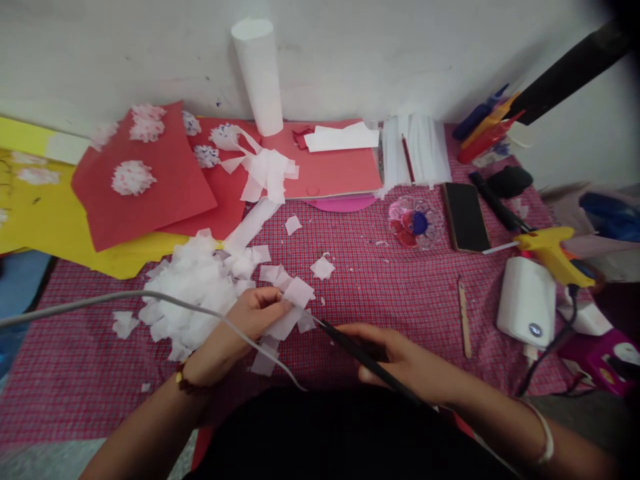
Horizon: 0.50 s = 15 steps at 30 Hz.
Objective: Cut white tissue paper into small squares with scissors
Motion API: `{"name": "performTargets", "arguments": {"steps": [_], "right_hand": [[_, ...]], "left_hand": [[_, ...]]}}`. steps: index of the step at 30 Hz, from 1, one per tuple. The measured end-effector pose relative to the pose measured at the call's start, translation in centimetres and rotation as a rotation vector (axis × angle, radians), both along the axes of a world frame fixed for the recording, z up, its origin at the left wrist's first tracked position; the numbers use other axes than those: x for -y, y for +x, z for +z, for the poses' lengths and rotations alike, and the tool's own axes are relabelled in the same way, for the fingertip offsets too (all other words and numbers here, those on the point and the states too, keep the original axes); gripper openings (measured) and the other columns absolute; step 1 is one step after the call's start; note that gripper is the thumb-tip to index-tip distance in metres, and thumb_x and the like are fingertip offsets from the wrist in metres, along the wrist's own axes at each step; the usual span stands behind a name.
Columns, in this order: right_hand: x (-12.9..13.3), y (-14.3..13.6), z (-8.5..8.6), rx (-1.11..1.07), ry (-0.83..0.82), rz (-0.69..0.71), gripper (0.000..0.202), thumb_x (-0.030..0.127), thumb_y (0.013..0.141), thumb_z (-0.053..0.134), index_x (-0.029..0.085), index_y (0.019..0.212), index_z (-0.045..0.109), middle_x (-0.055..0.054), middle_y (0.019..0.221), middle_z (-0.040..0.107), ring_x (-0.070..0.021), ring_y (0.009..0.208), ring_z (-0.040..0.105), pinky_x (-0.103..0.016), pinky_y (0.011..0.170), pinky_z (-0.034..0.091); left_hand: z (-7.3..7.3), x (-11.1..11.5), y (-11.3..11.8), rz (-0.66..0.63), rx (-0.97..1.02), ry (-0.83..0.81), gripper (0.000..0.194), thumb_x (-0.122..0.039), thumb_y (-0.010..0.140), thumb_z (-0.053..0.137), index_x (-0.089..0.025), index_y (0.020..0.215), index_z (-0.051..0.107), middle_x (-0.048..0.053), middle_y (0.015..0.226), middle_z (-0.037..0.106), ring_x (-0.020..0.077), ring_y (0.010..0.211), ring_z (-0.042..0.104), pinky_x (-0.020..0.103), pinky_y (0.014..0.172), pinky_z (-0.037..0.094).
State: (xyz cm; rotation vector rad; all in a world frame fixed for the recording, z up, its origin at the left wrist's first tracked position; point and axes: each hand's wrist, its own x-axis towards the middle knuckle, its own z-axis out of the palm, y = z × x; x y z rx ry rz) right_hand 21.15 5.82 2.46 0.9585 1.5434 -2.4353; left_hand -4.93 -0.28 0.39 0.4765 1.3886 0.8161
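Note:
My left hand pinches a small square of thin white paper between thumb and fingers. From the right, my right hand grips a long, slim black tool, its narrow pale tip reaching the paper held by my left hand. Its exact kind is unclear. Beside my left hand spreads a large heap of cut white paper squares. More loose squares lie on the checked tablecloth between and beyond my hands.
A grey cable crosses above my left forearm. Red sheets carry ruffled paper flowers at the left. A white paper roll stands behind. To the right are a clear paint dish, a yellow glue gun and a white power bank.

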Motion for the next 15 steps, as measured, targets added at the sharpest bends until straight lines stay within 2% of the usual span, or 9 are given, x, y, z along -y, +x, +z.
{"name": "performTargets", "arguments": {"steps": [6,8,10,12,15], "right_hand": [[-0.08,0.20,-0.09,0.013,0.041,0.009,0.057,0.039,0.084,0.071,0.026,0.137,0.055,-0.005,0.114,0.063,-0.0195,0.098,0.058,-0.034,0.086,0.047],[-0.06,0.27,-0.16,0.021,0.060,0.011,0.055,0.040,0.084,0.071,0.026,0.135,0.056,-0.005,0.117,0.063,-0.0190,0.096,0.058,-0.033,0.083,0.048],[-0.02,0.33,-0.29,0.034,0.058,0.006,0.055,0.042,0.084,0.071,0.025,0.134,0.057,-0.005,0.110,0.063,-0.0152,0.083,0.057,-0.029,0.073,0.047],[0.07,0.42,-0.48,0.044,0.011,-0.012,0.056,0.045,0.084,0.071,0.023,0.134,0.057,-0.002,0.095,0.062,-0.0100,0.067,0.050,-0.023,0.059,0.041],[0.24,0.62,-0.77,0.053,-0.069,-0.059,0.060,0.050,0.085,0.069,0.020,0.134,0.054,0.003,0.074,0.052,-0.0059,0.054,0.037,-0.019,0.048,0.029]], "left_hand": [[-0.69,0.07,-0.30,-0.041,-0.017,0.011,0.025,-0.040,0.073,0.073,-0.016,0.071,0.066,0.000,0.057,0.061,0.0092,0.047,0.049,0.021,0.046,0.033],[-0.66,-0.05,-0.29,-0.053,-0.018,0.025,0.025,-0.039,0.072,0.073,-0.016,0.069,0.065,0.000,0.056,0.060,0.0090,0.047,0.048,0.021,0.045,0.032],[-0.44,-0.22,-0.29,-0.064,-0.031,0.044,0.025,-0.038,0.071,0.073,-0.016,0.065,0.063,-0.002,0.053,0.056,0.0079,0.045,0.044,0.020,0.044,0.029],[-0.12,-0.33,-0.36,-0.070,-0.030,0.063,0.024,-0.036,0.071,0.074,-0.016,0.064,0.061,-0.003,0.052,0.054,0.0073,0.044,0.043,0.019,0.044,0.029],[0.25,-0.23,-0.53,-0.078,0.060,0.106,0.019,-0.030,0.070,0.075,-0.016,0.077,0.064,-0.001,0.064,0.062,0.0094,0.053,0.054,0.020,0.051,0.040]]}}
